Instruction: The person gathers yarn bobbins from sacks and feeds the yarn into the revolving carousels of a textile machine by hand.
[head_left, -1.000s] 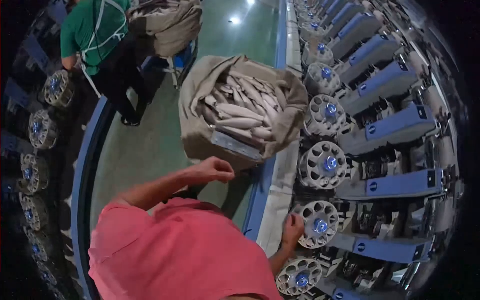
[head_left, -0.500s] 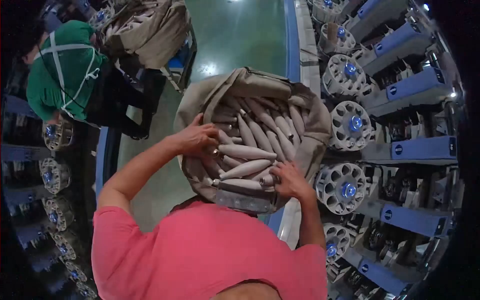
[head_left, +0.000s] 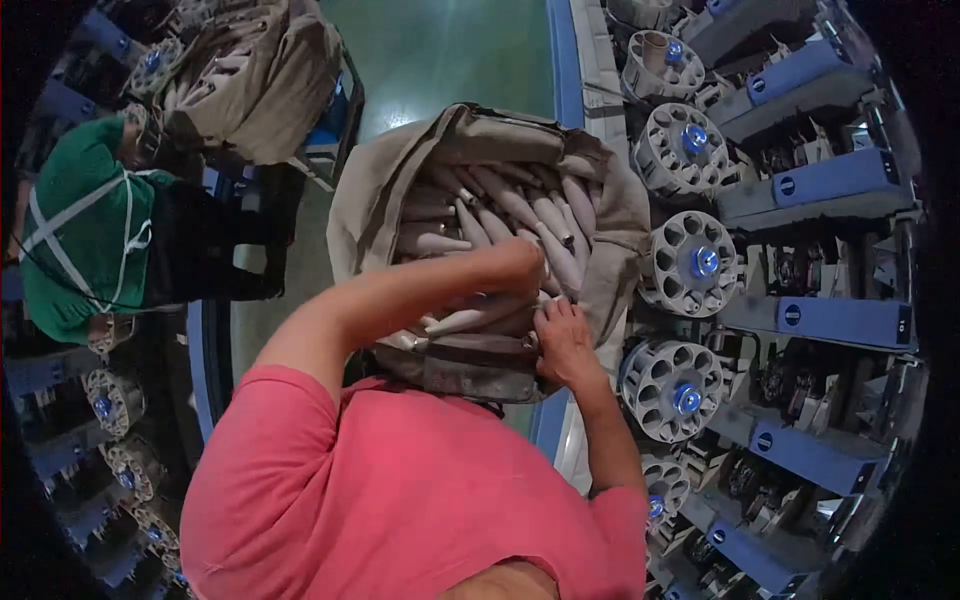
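A brown cloth-lined bin [head_left: 370,190] holds many pale, tapered yarn bobbins [head_left: 515,200], lying loose in a heap. My left hand [head_left: 522,263] reaches across the heap to the right side, low over the bobbins. Its back faces me, so the fingers and anything in them are hidden. At the front right of the bin, my right hand [head_left: 567,340] rests over the bobbins with its fingers stretched forward and slightly apart. The end of one bobbin lies beside its thumb. Under my left forearm, a pale bobbin [head_left: 470,318] partly shows.
Along the right runs a spinning machine with round slotted wheels [head_left: 687,262] and blue panels [head_left: 845,325]. A person in green [head_left: 90,225] bends at the left machine, near another cloth bin of bobbins [head_left: 270,90]. Green floor [head_left: 455,60] stretches ahead.
My left hand has moved from the bin's left side across the bobbins to the right. My right hand stays near the front right. The other person appears farther left and lower.
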